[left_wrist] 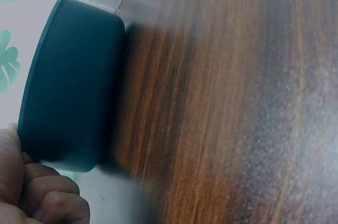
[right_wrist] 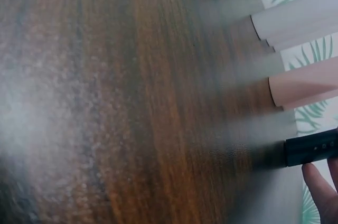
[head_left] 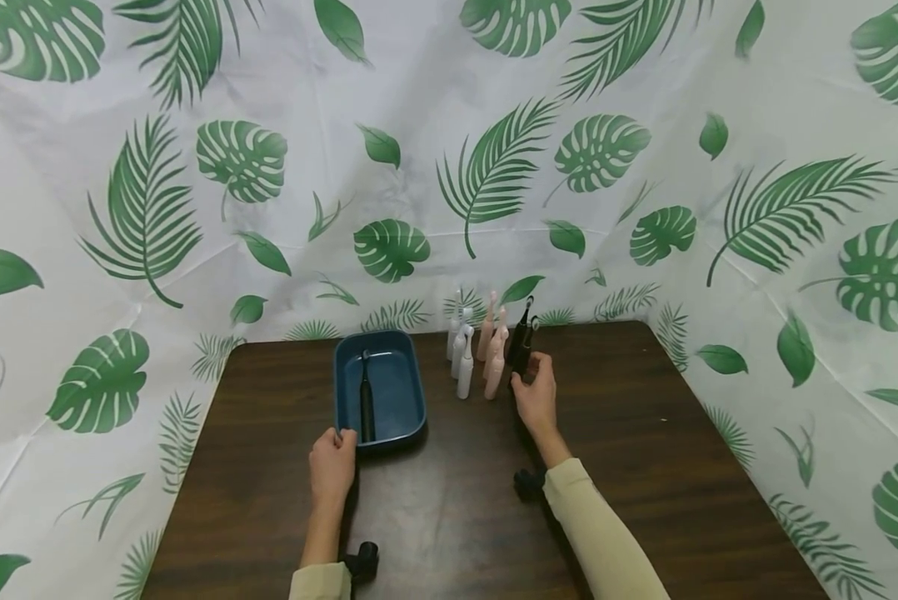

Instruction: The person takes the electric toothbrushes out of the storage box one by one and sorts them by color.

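My left hand (head_left: 332,467) pinches the near left corner of a dark blue tray (head_left: 421,400). In the left wrist view the thumb lies at the tray's (left_wrist: 74,81) rim with the other fingers curled below. Inside the tray lies a black electric toothbrush (head_left: 366,400), head toward the far end. My right hand (head_left: 536,396) holds another black electric toothbrush (head_left: 525,354) by its handle, upright; the fingers partly cover it. Its dark handle (right_wrist: 309,148) with small buttons shows between the fingertips in the right wrist view. Just behind it stands one more black electric toothbrush (head_left: 520,327).
Left of the black ones stand several pink electric toothbrushes (head_left: 496,371), then several white electric toothbrushes (head_left: 466,371), all upright and close together. The dark wood table (head_left: 464,517) meets a leaf-patterned sheet (head_left: 306,275) at its back edge.
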{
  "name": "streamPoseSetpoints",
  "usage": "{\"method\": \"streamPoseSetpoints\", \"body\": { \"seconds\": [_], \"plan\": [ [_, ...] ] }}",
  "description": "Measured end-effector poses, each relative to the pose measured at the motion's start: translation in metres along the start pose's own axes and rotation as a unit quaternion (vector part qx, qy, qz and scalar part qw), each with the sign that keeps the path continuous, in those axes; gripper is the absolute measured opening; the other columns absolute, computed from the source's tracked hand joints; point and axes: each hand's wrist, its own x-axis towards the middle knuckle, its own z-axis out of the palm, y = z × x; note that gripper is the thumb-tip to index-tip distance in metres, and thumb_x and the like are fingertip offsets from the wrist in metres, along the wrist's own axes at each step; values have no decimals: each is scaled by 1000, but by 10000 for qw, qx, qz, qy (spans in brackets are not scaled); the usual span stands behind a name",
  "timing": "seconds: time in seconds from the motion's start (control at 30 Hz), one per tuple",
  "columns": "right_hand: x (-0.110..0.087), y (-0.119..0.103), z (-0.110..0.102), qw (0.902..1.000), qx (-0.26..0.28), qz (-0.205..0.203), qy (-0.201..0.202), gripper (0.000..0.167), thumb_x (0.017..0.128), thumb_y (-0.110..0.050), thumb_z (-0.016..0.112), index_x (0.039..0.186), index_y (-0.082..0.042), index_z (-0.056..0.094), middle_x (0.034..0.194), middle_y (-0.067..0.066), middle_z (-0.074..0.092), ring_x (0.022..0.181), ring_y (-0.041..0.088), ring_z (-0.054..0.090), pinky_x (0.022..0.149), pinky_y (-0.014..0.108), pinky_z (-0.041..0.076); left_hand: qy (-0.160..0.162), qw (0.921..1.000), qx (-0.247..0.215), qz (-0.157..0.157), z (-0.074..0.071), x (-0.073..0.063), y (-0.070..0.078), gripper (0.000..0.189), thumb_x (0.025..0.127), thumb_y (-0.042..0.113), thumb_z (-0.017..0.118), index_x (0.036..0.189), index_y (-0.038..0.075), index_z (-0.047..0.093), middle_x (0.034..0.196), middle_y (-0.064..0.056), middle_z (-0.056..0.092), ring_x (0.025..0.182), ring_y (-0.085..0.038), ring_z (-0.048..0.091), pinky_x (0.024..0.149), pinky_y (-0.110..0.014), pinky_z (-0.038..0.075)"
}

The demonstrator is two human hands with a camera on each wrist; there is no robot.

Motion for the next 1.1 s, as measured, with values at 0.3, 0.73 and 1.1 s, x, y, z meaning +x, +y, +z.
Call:
{"method": "streamPoseSetpoints", "body": {
  "seconds": [0.3, 0.73, 1.1],
  "plan": [
    [4, 2, 1, 9999, -22, -111, 26, 45, 96, 3, 70, 136, 1, 50, 130, 26, 59, 121, 43, 64, 98, 59, 57, 42, 9999, -108, -12, 2, 4, -4, 37, 101, 23, 53, 68, 13, 40, 61, 1, 35, 58, -19, 37, 58, -34, 33],
    [11, 7, 3, 9999, -147, -19, -4, 43, 97, 4, 69, 135, 1, 49, 130, 24, 57, 121, 40, 61, 101, 58, 54, 88, 9999, -129, 62, 3, 2, -2, 37, 100, 23, 52, 67, 13, 39, 61, 1, 35, 57, -18, 35, 57, -34, 32],
    [10, 9, 3, 9999, -123, -12, -106, 49, 95, 3, 71, 139, 3, 49, 134, 25, 57, 122, 42, 61, 101, 58, 55, 183, 9995, -178, 165, 4, 5, -9, 37, 100, 26, 52, 67, 15, 40, 61, 1, 36, 57, -19, 37, 56, -34, 31]
  ]
}}
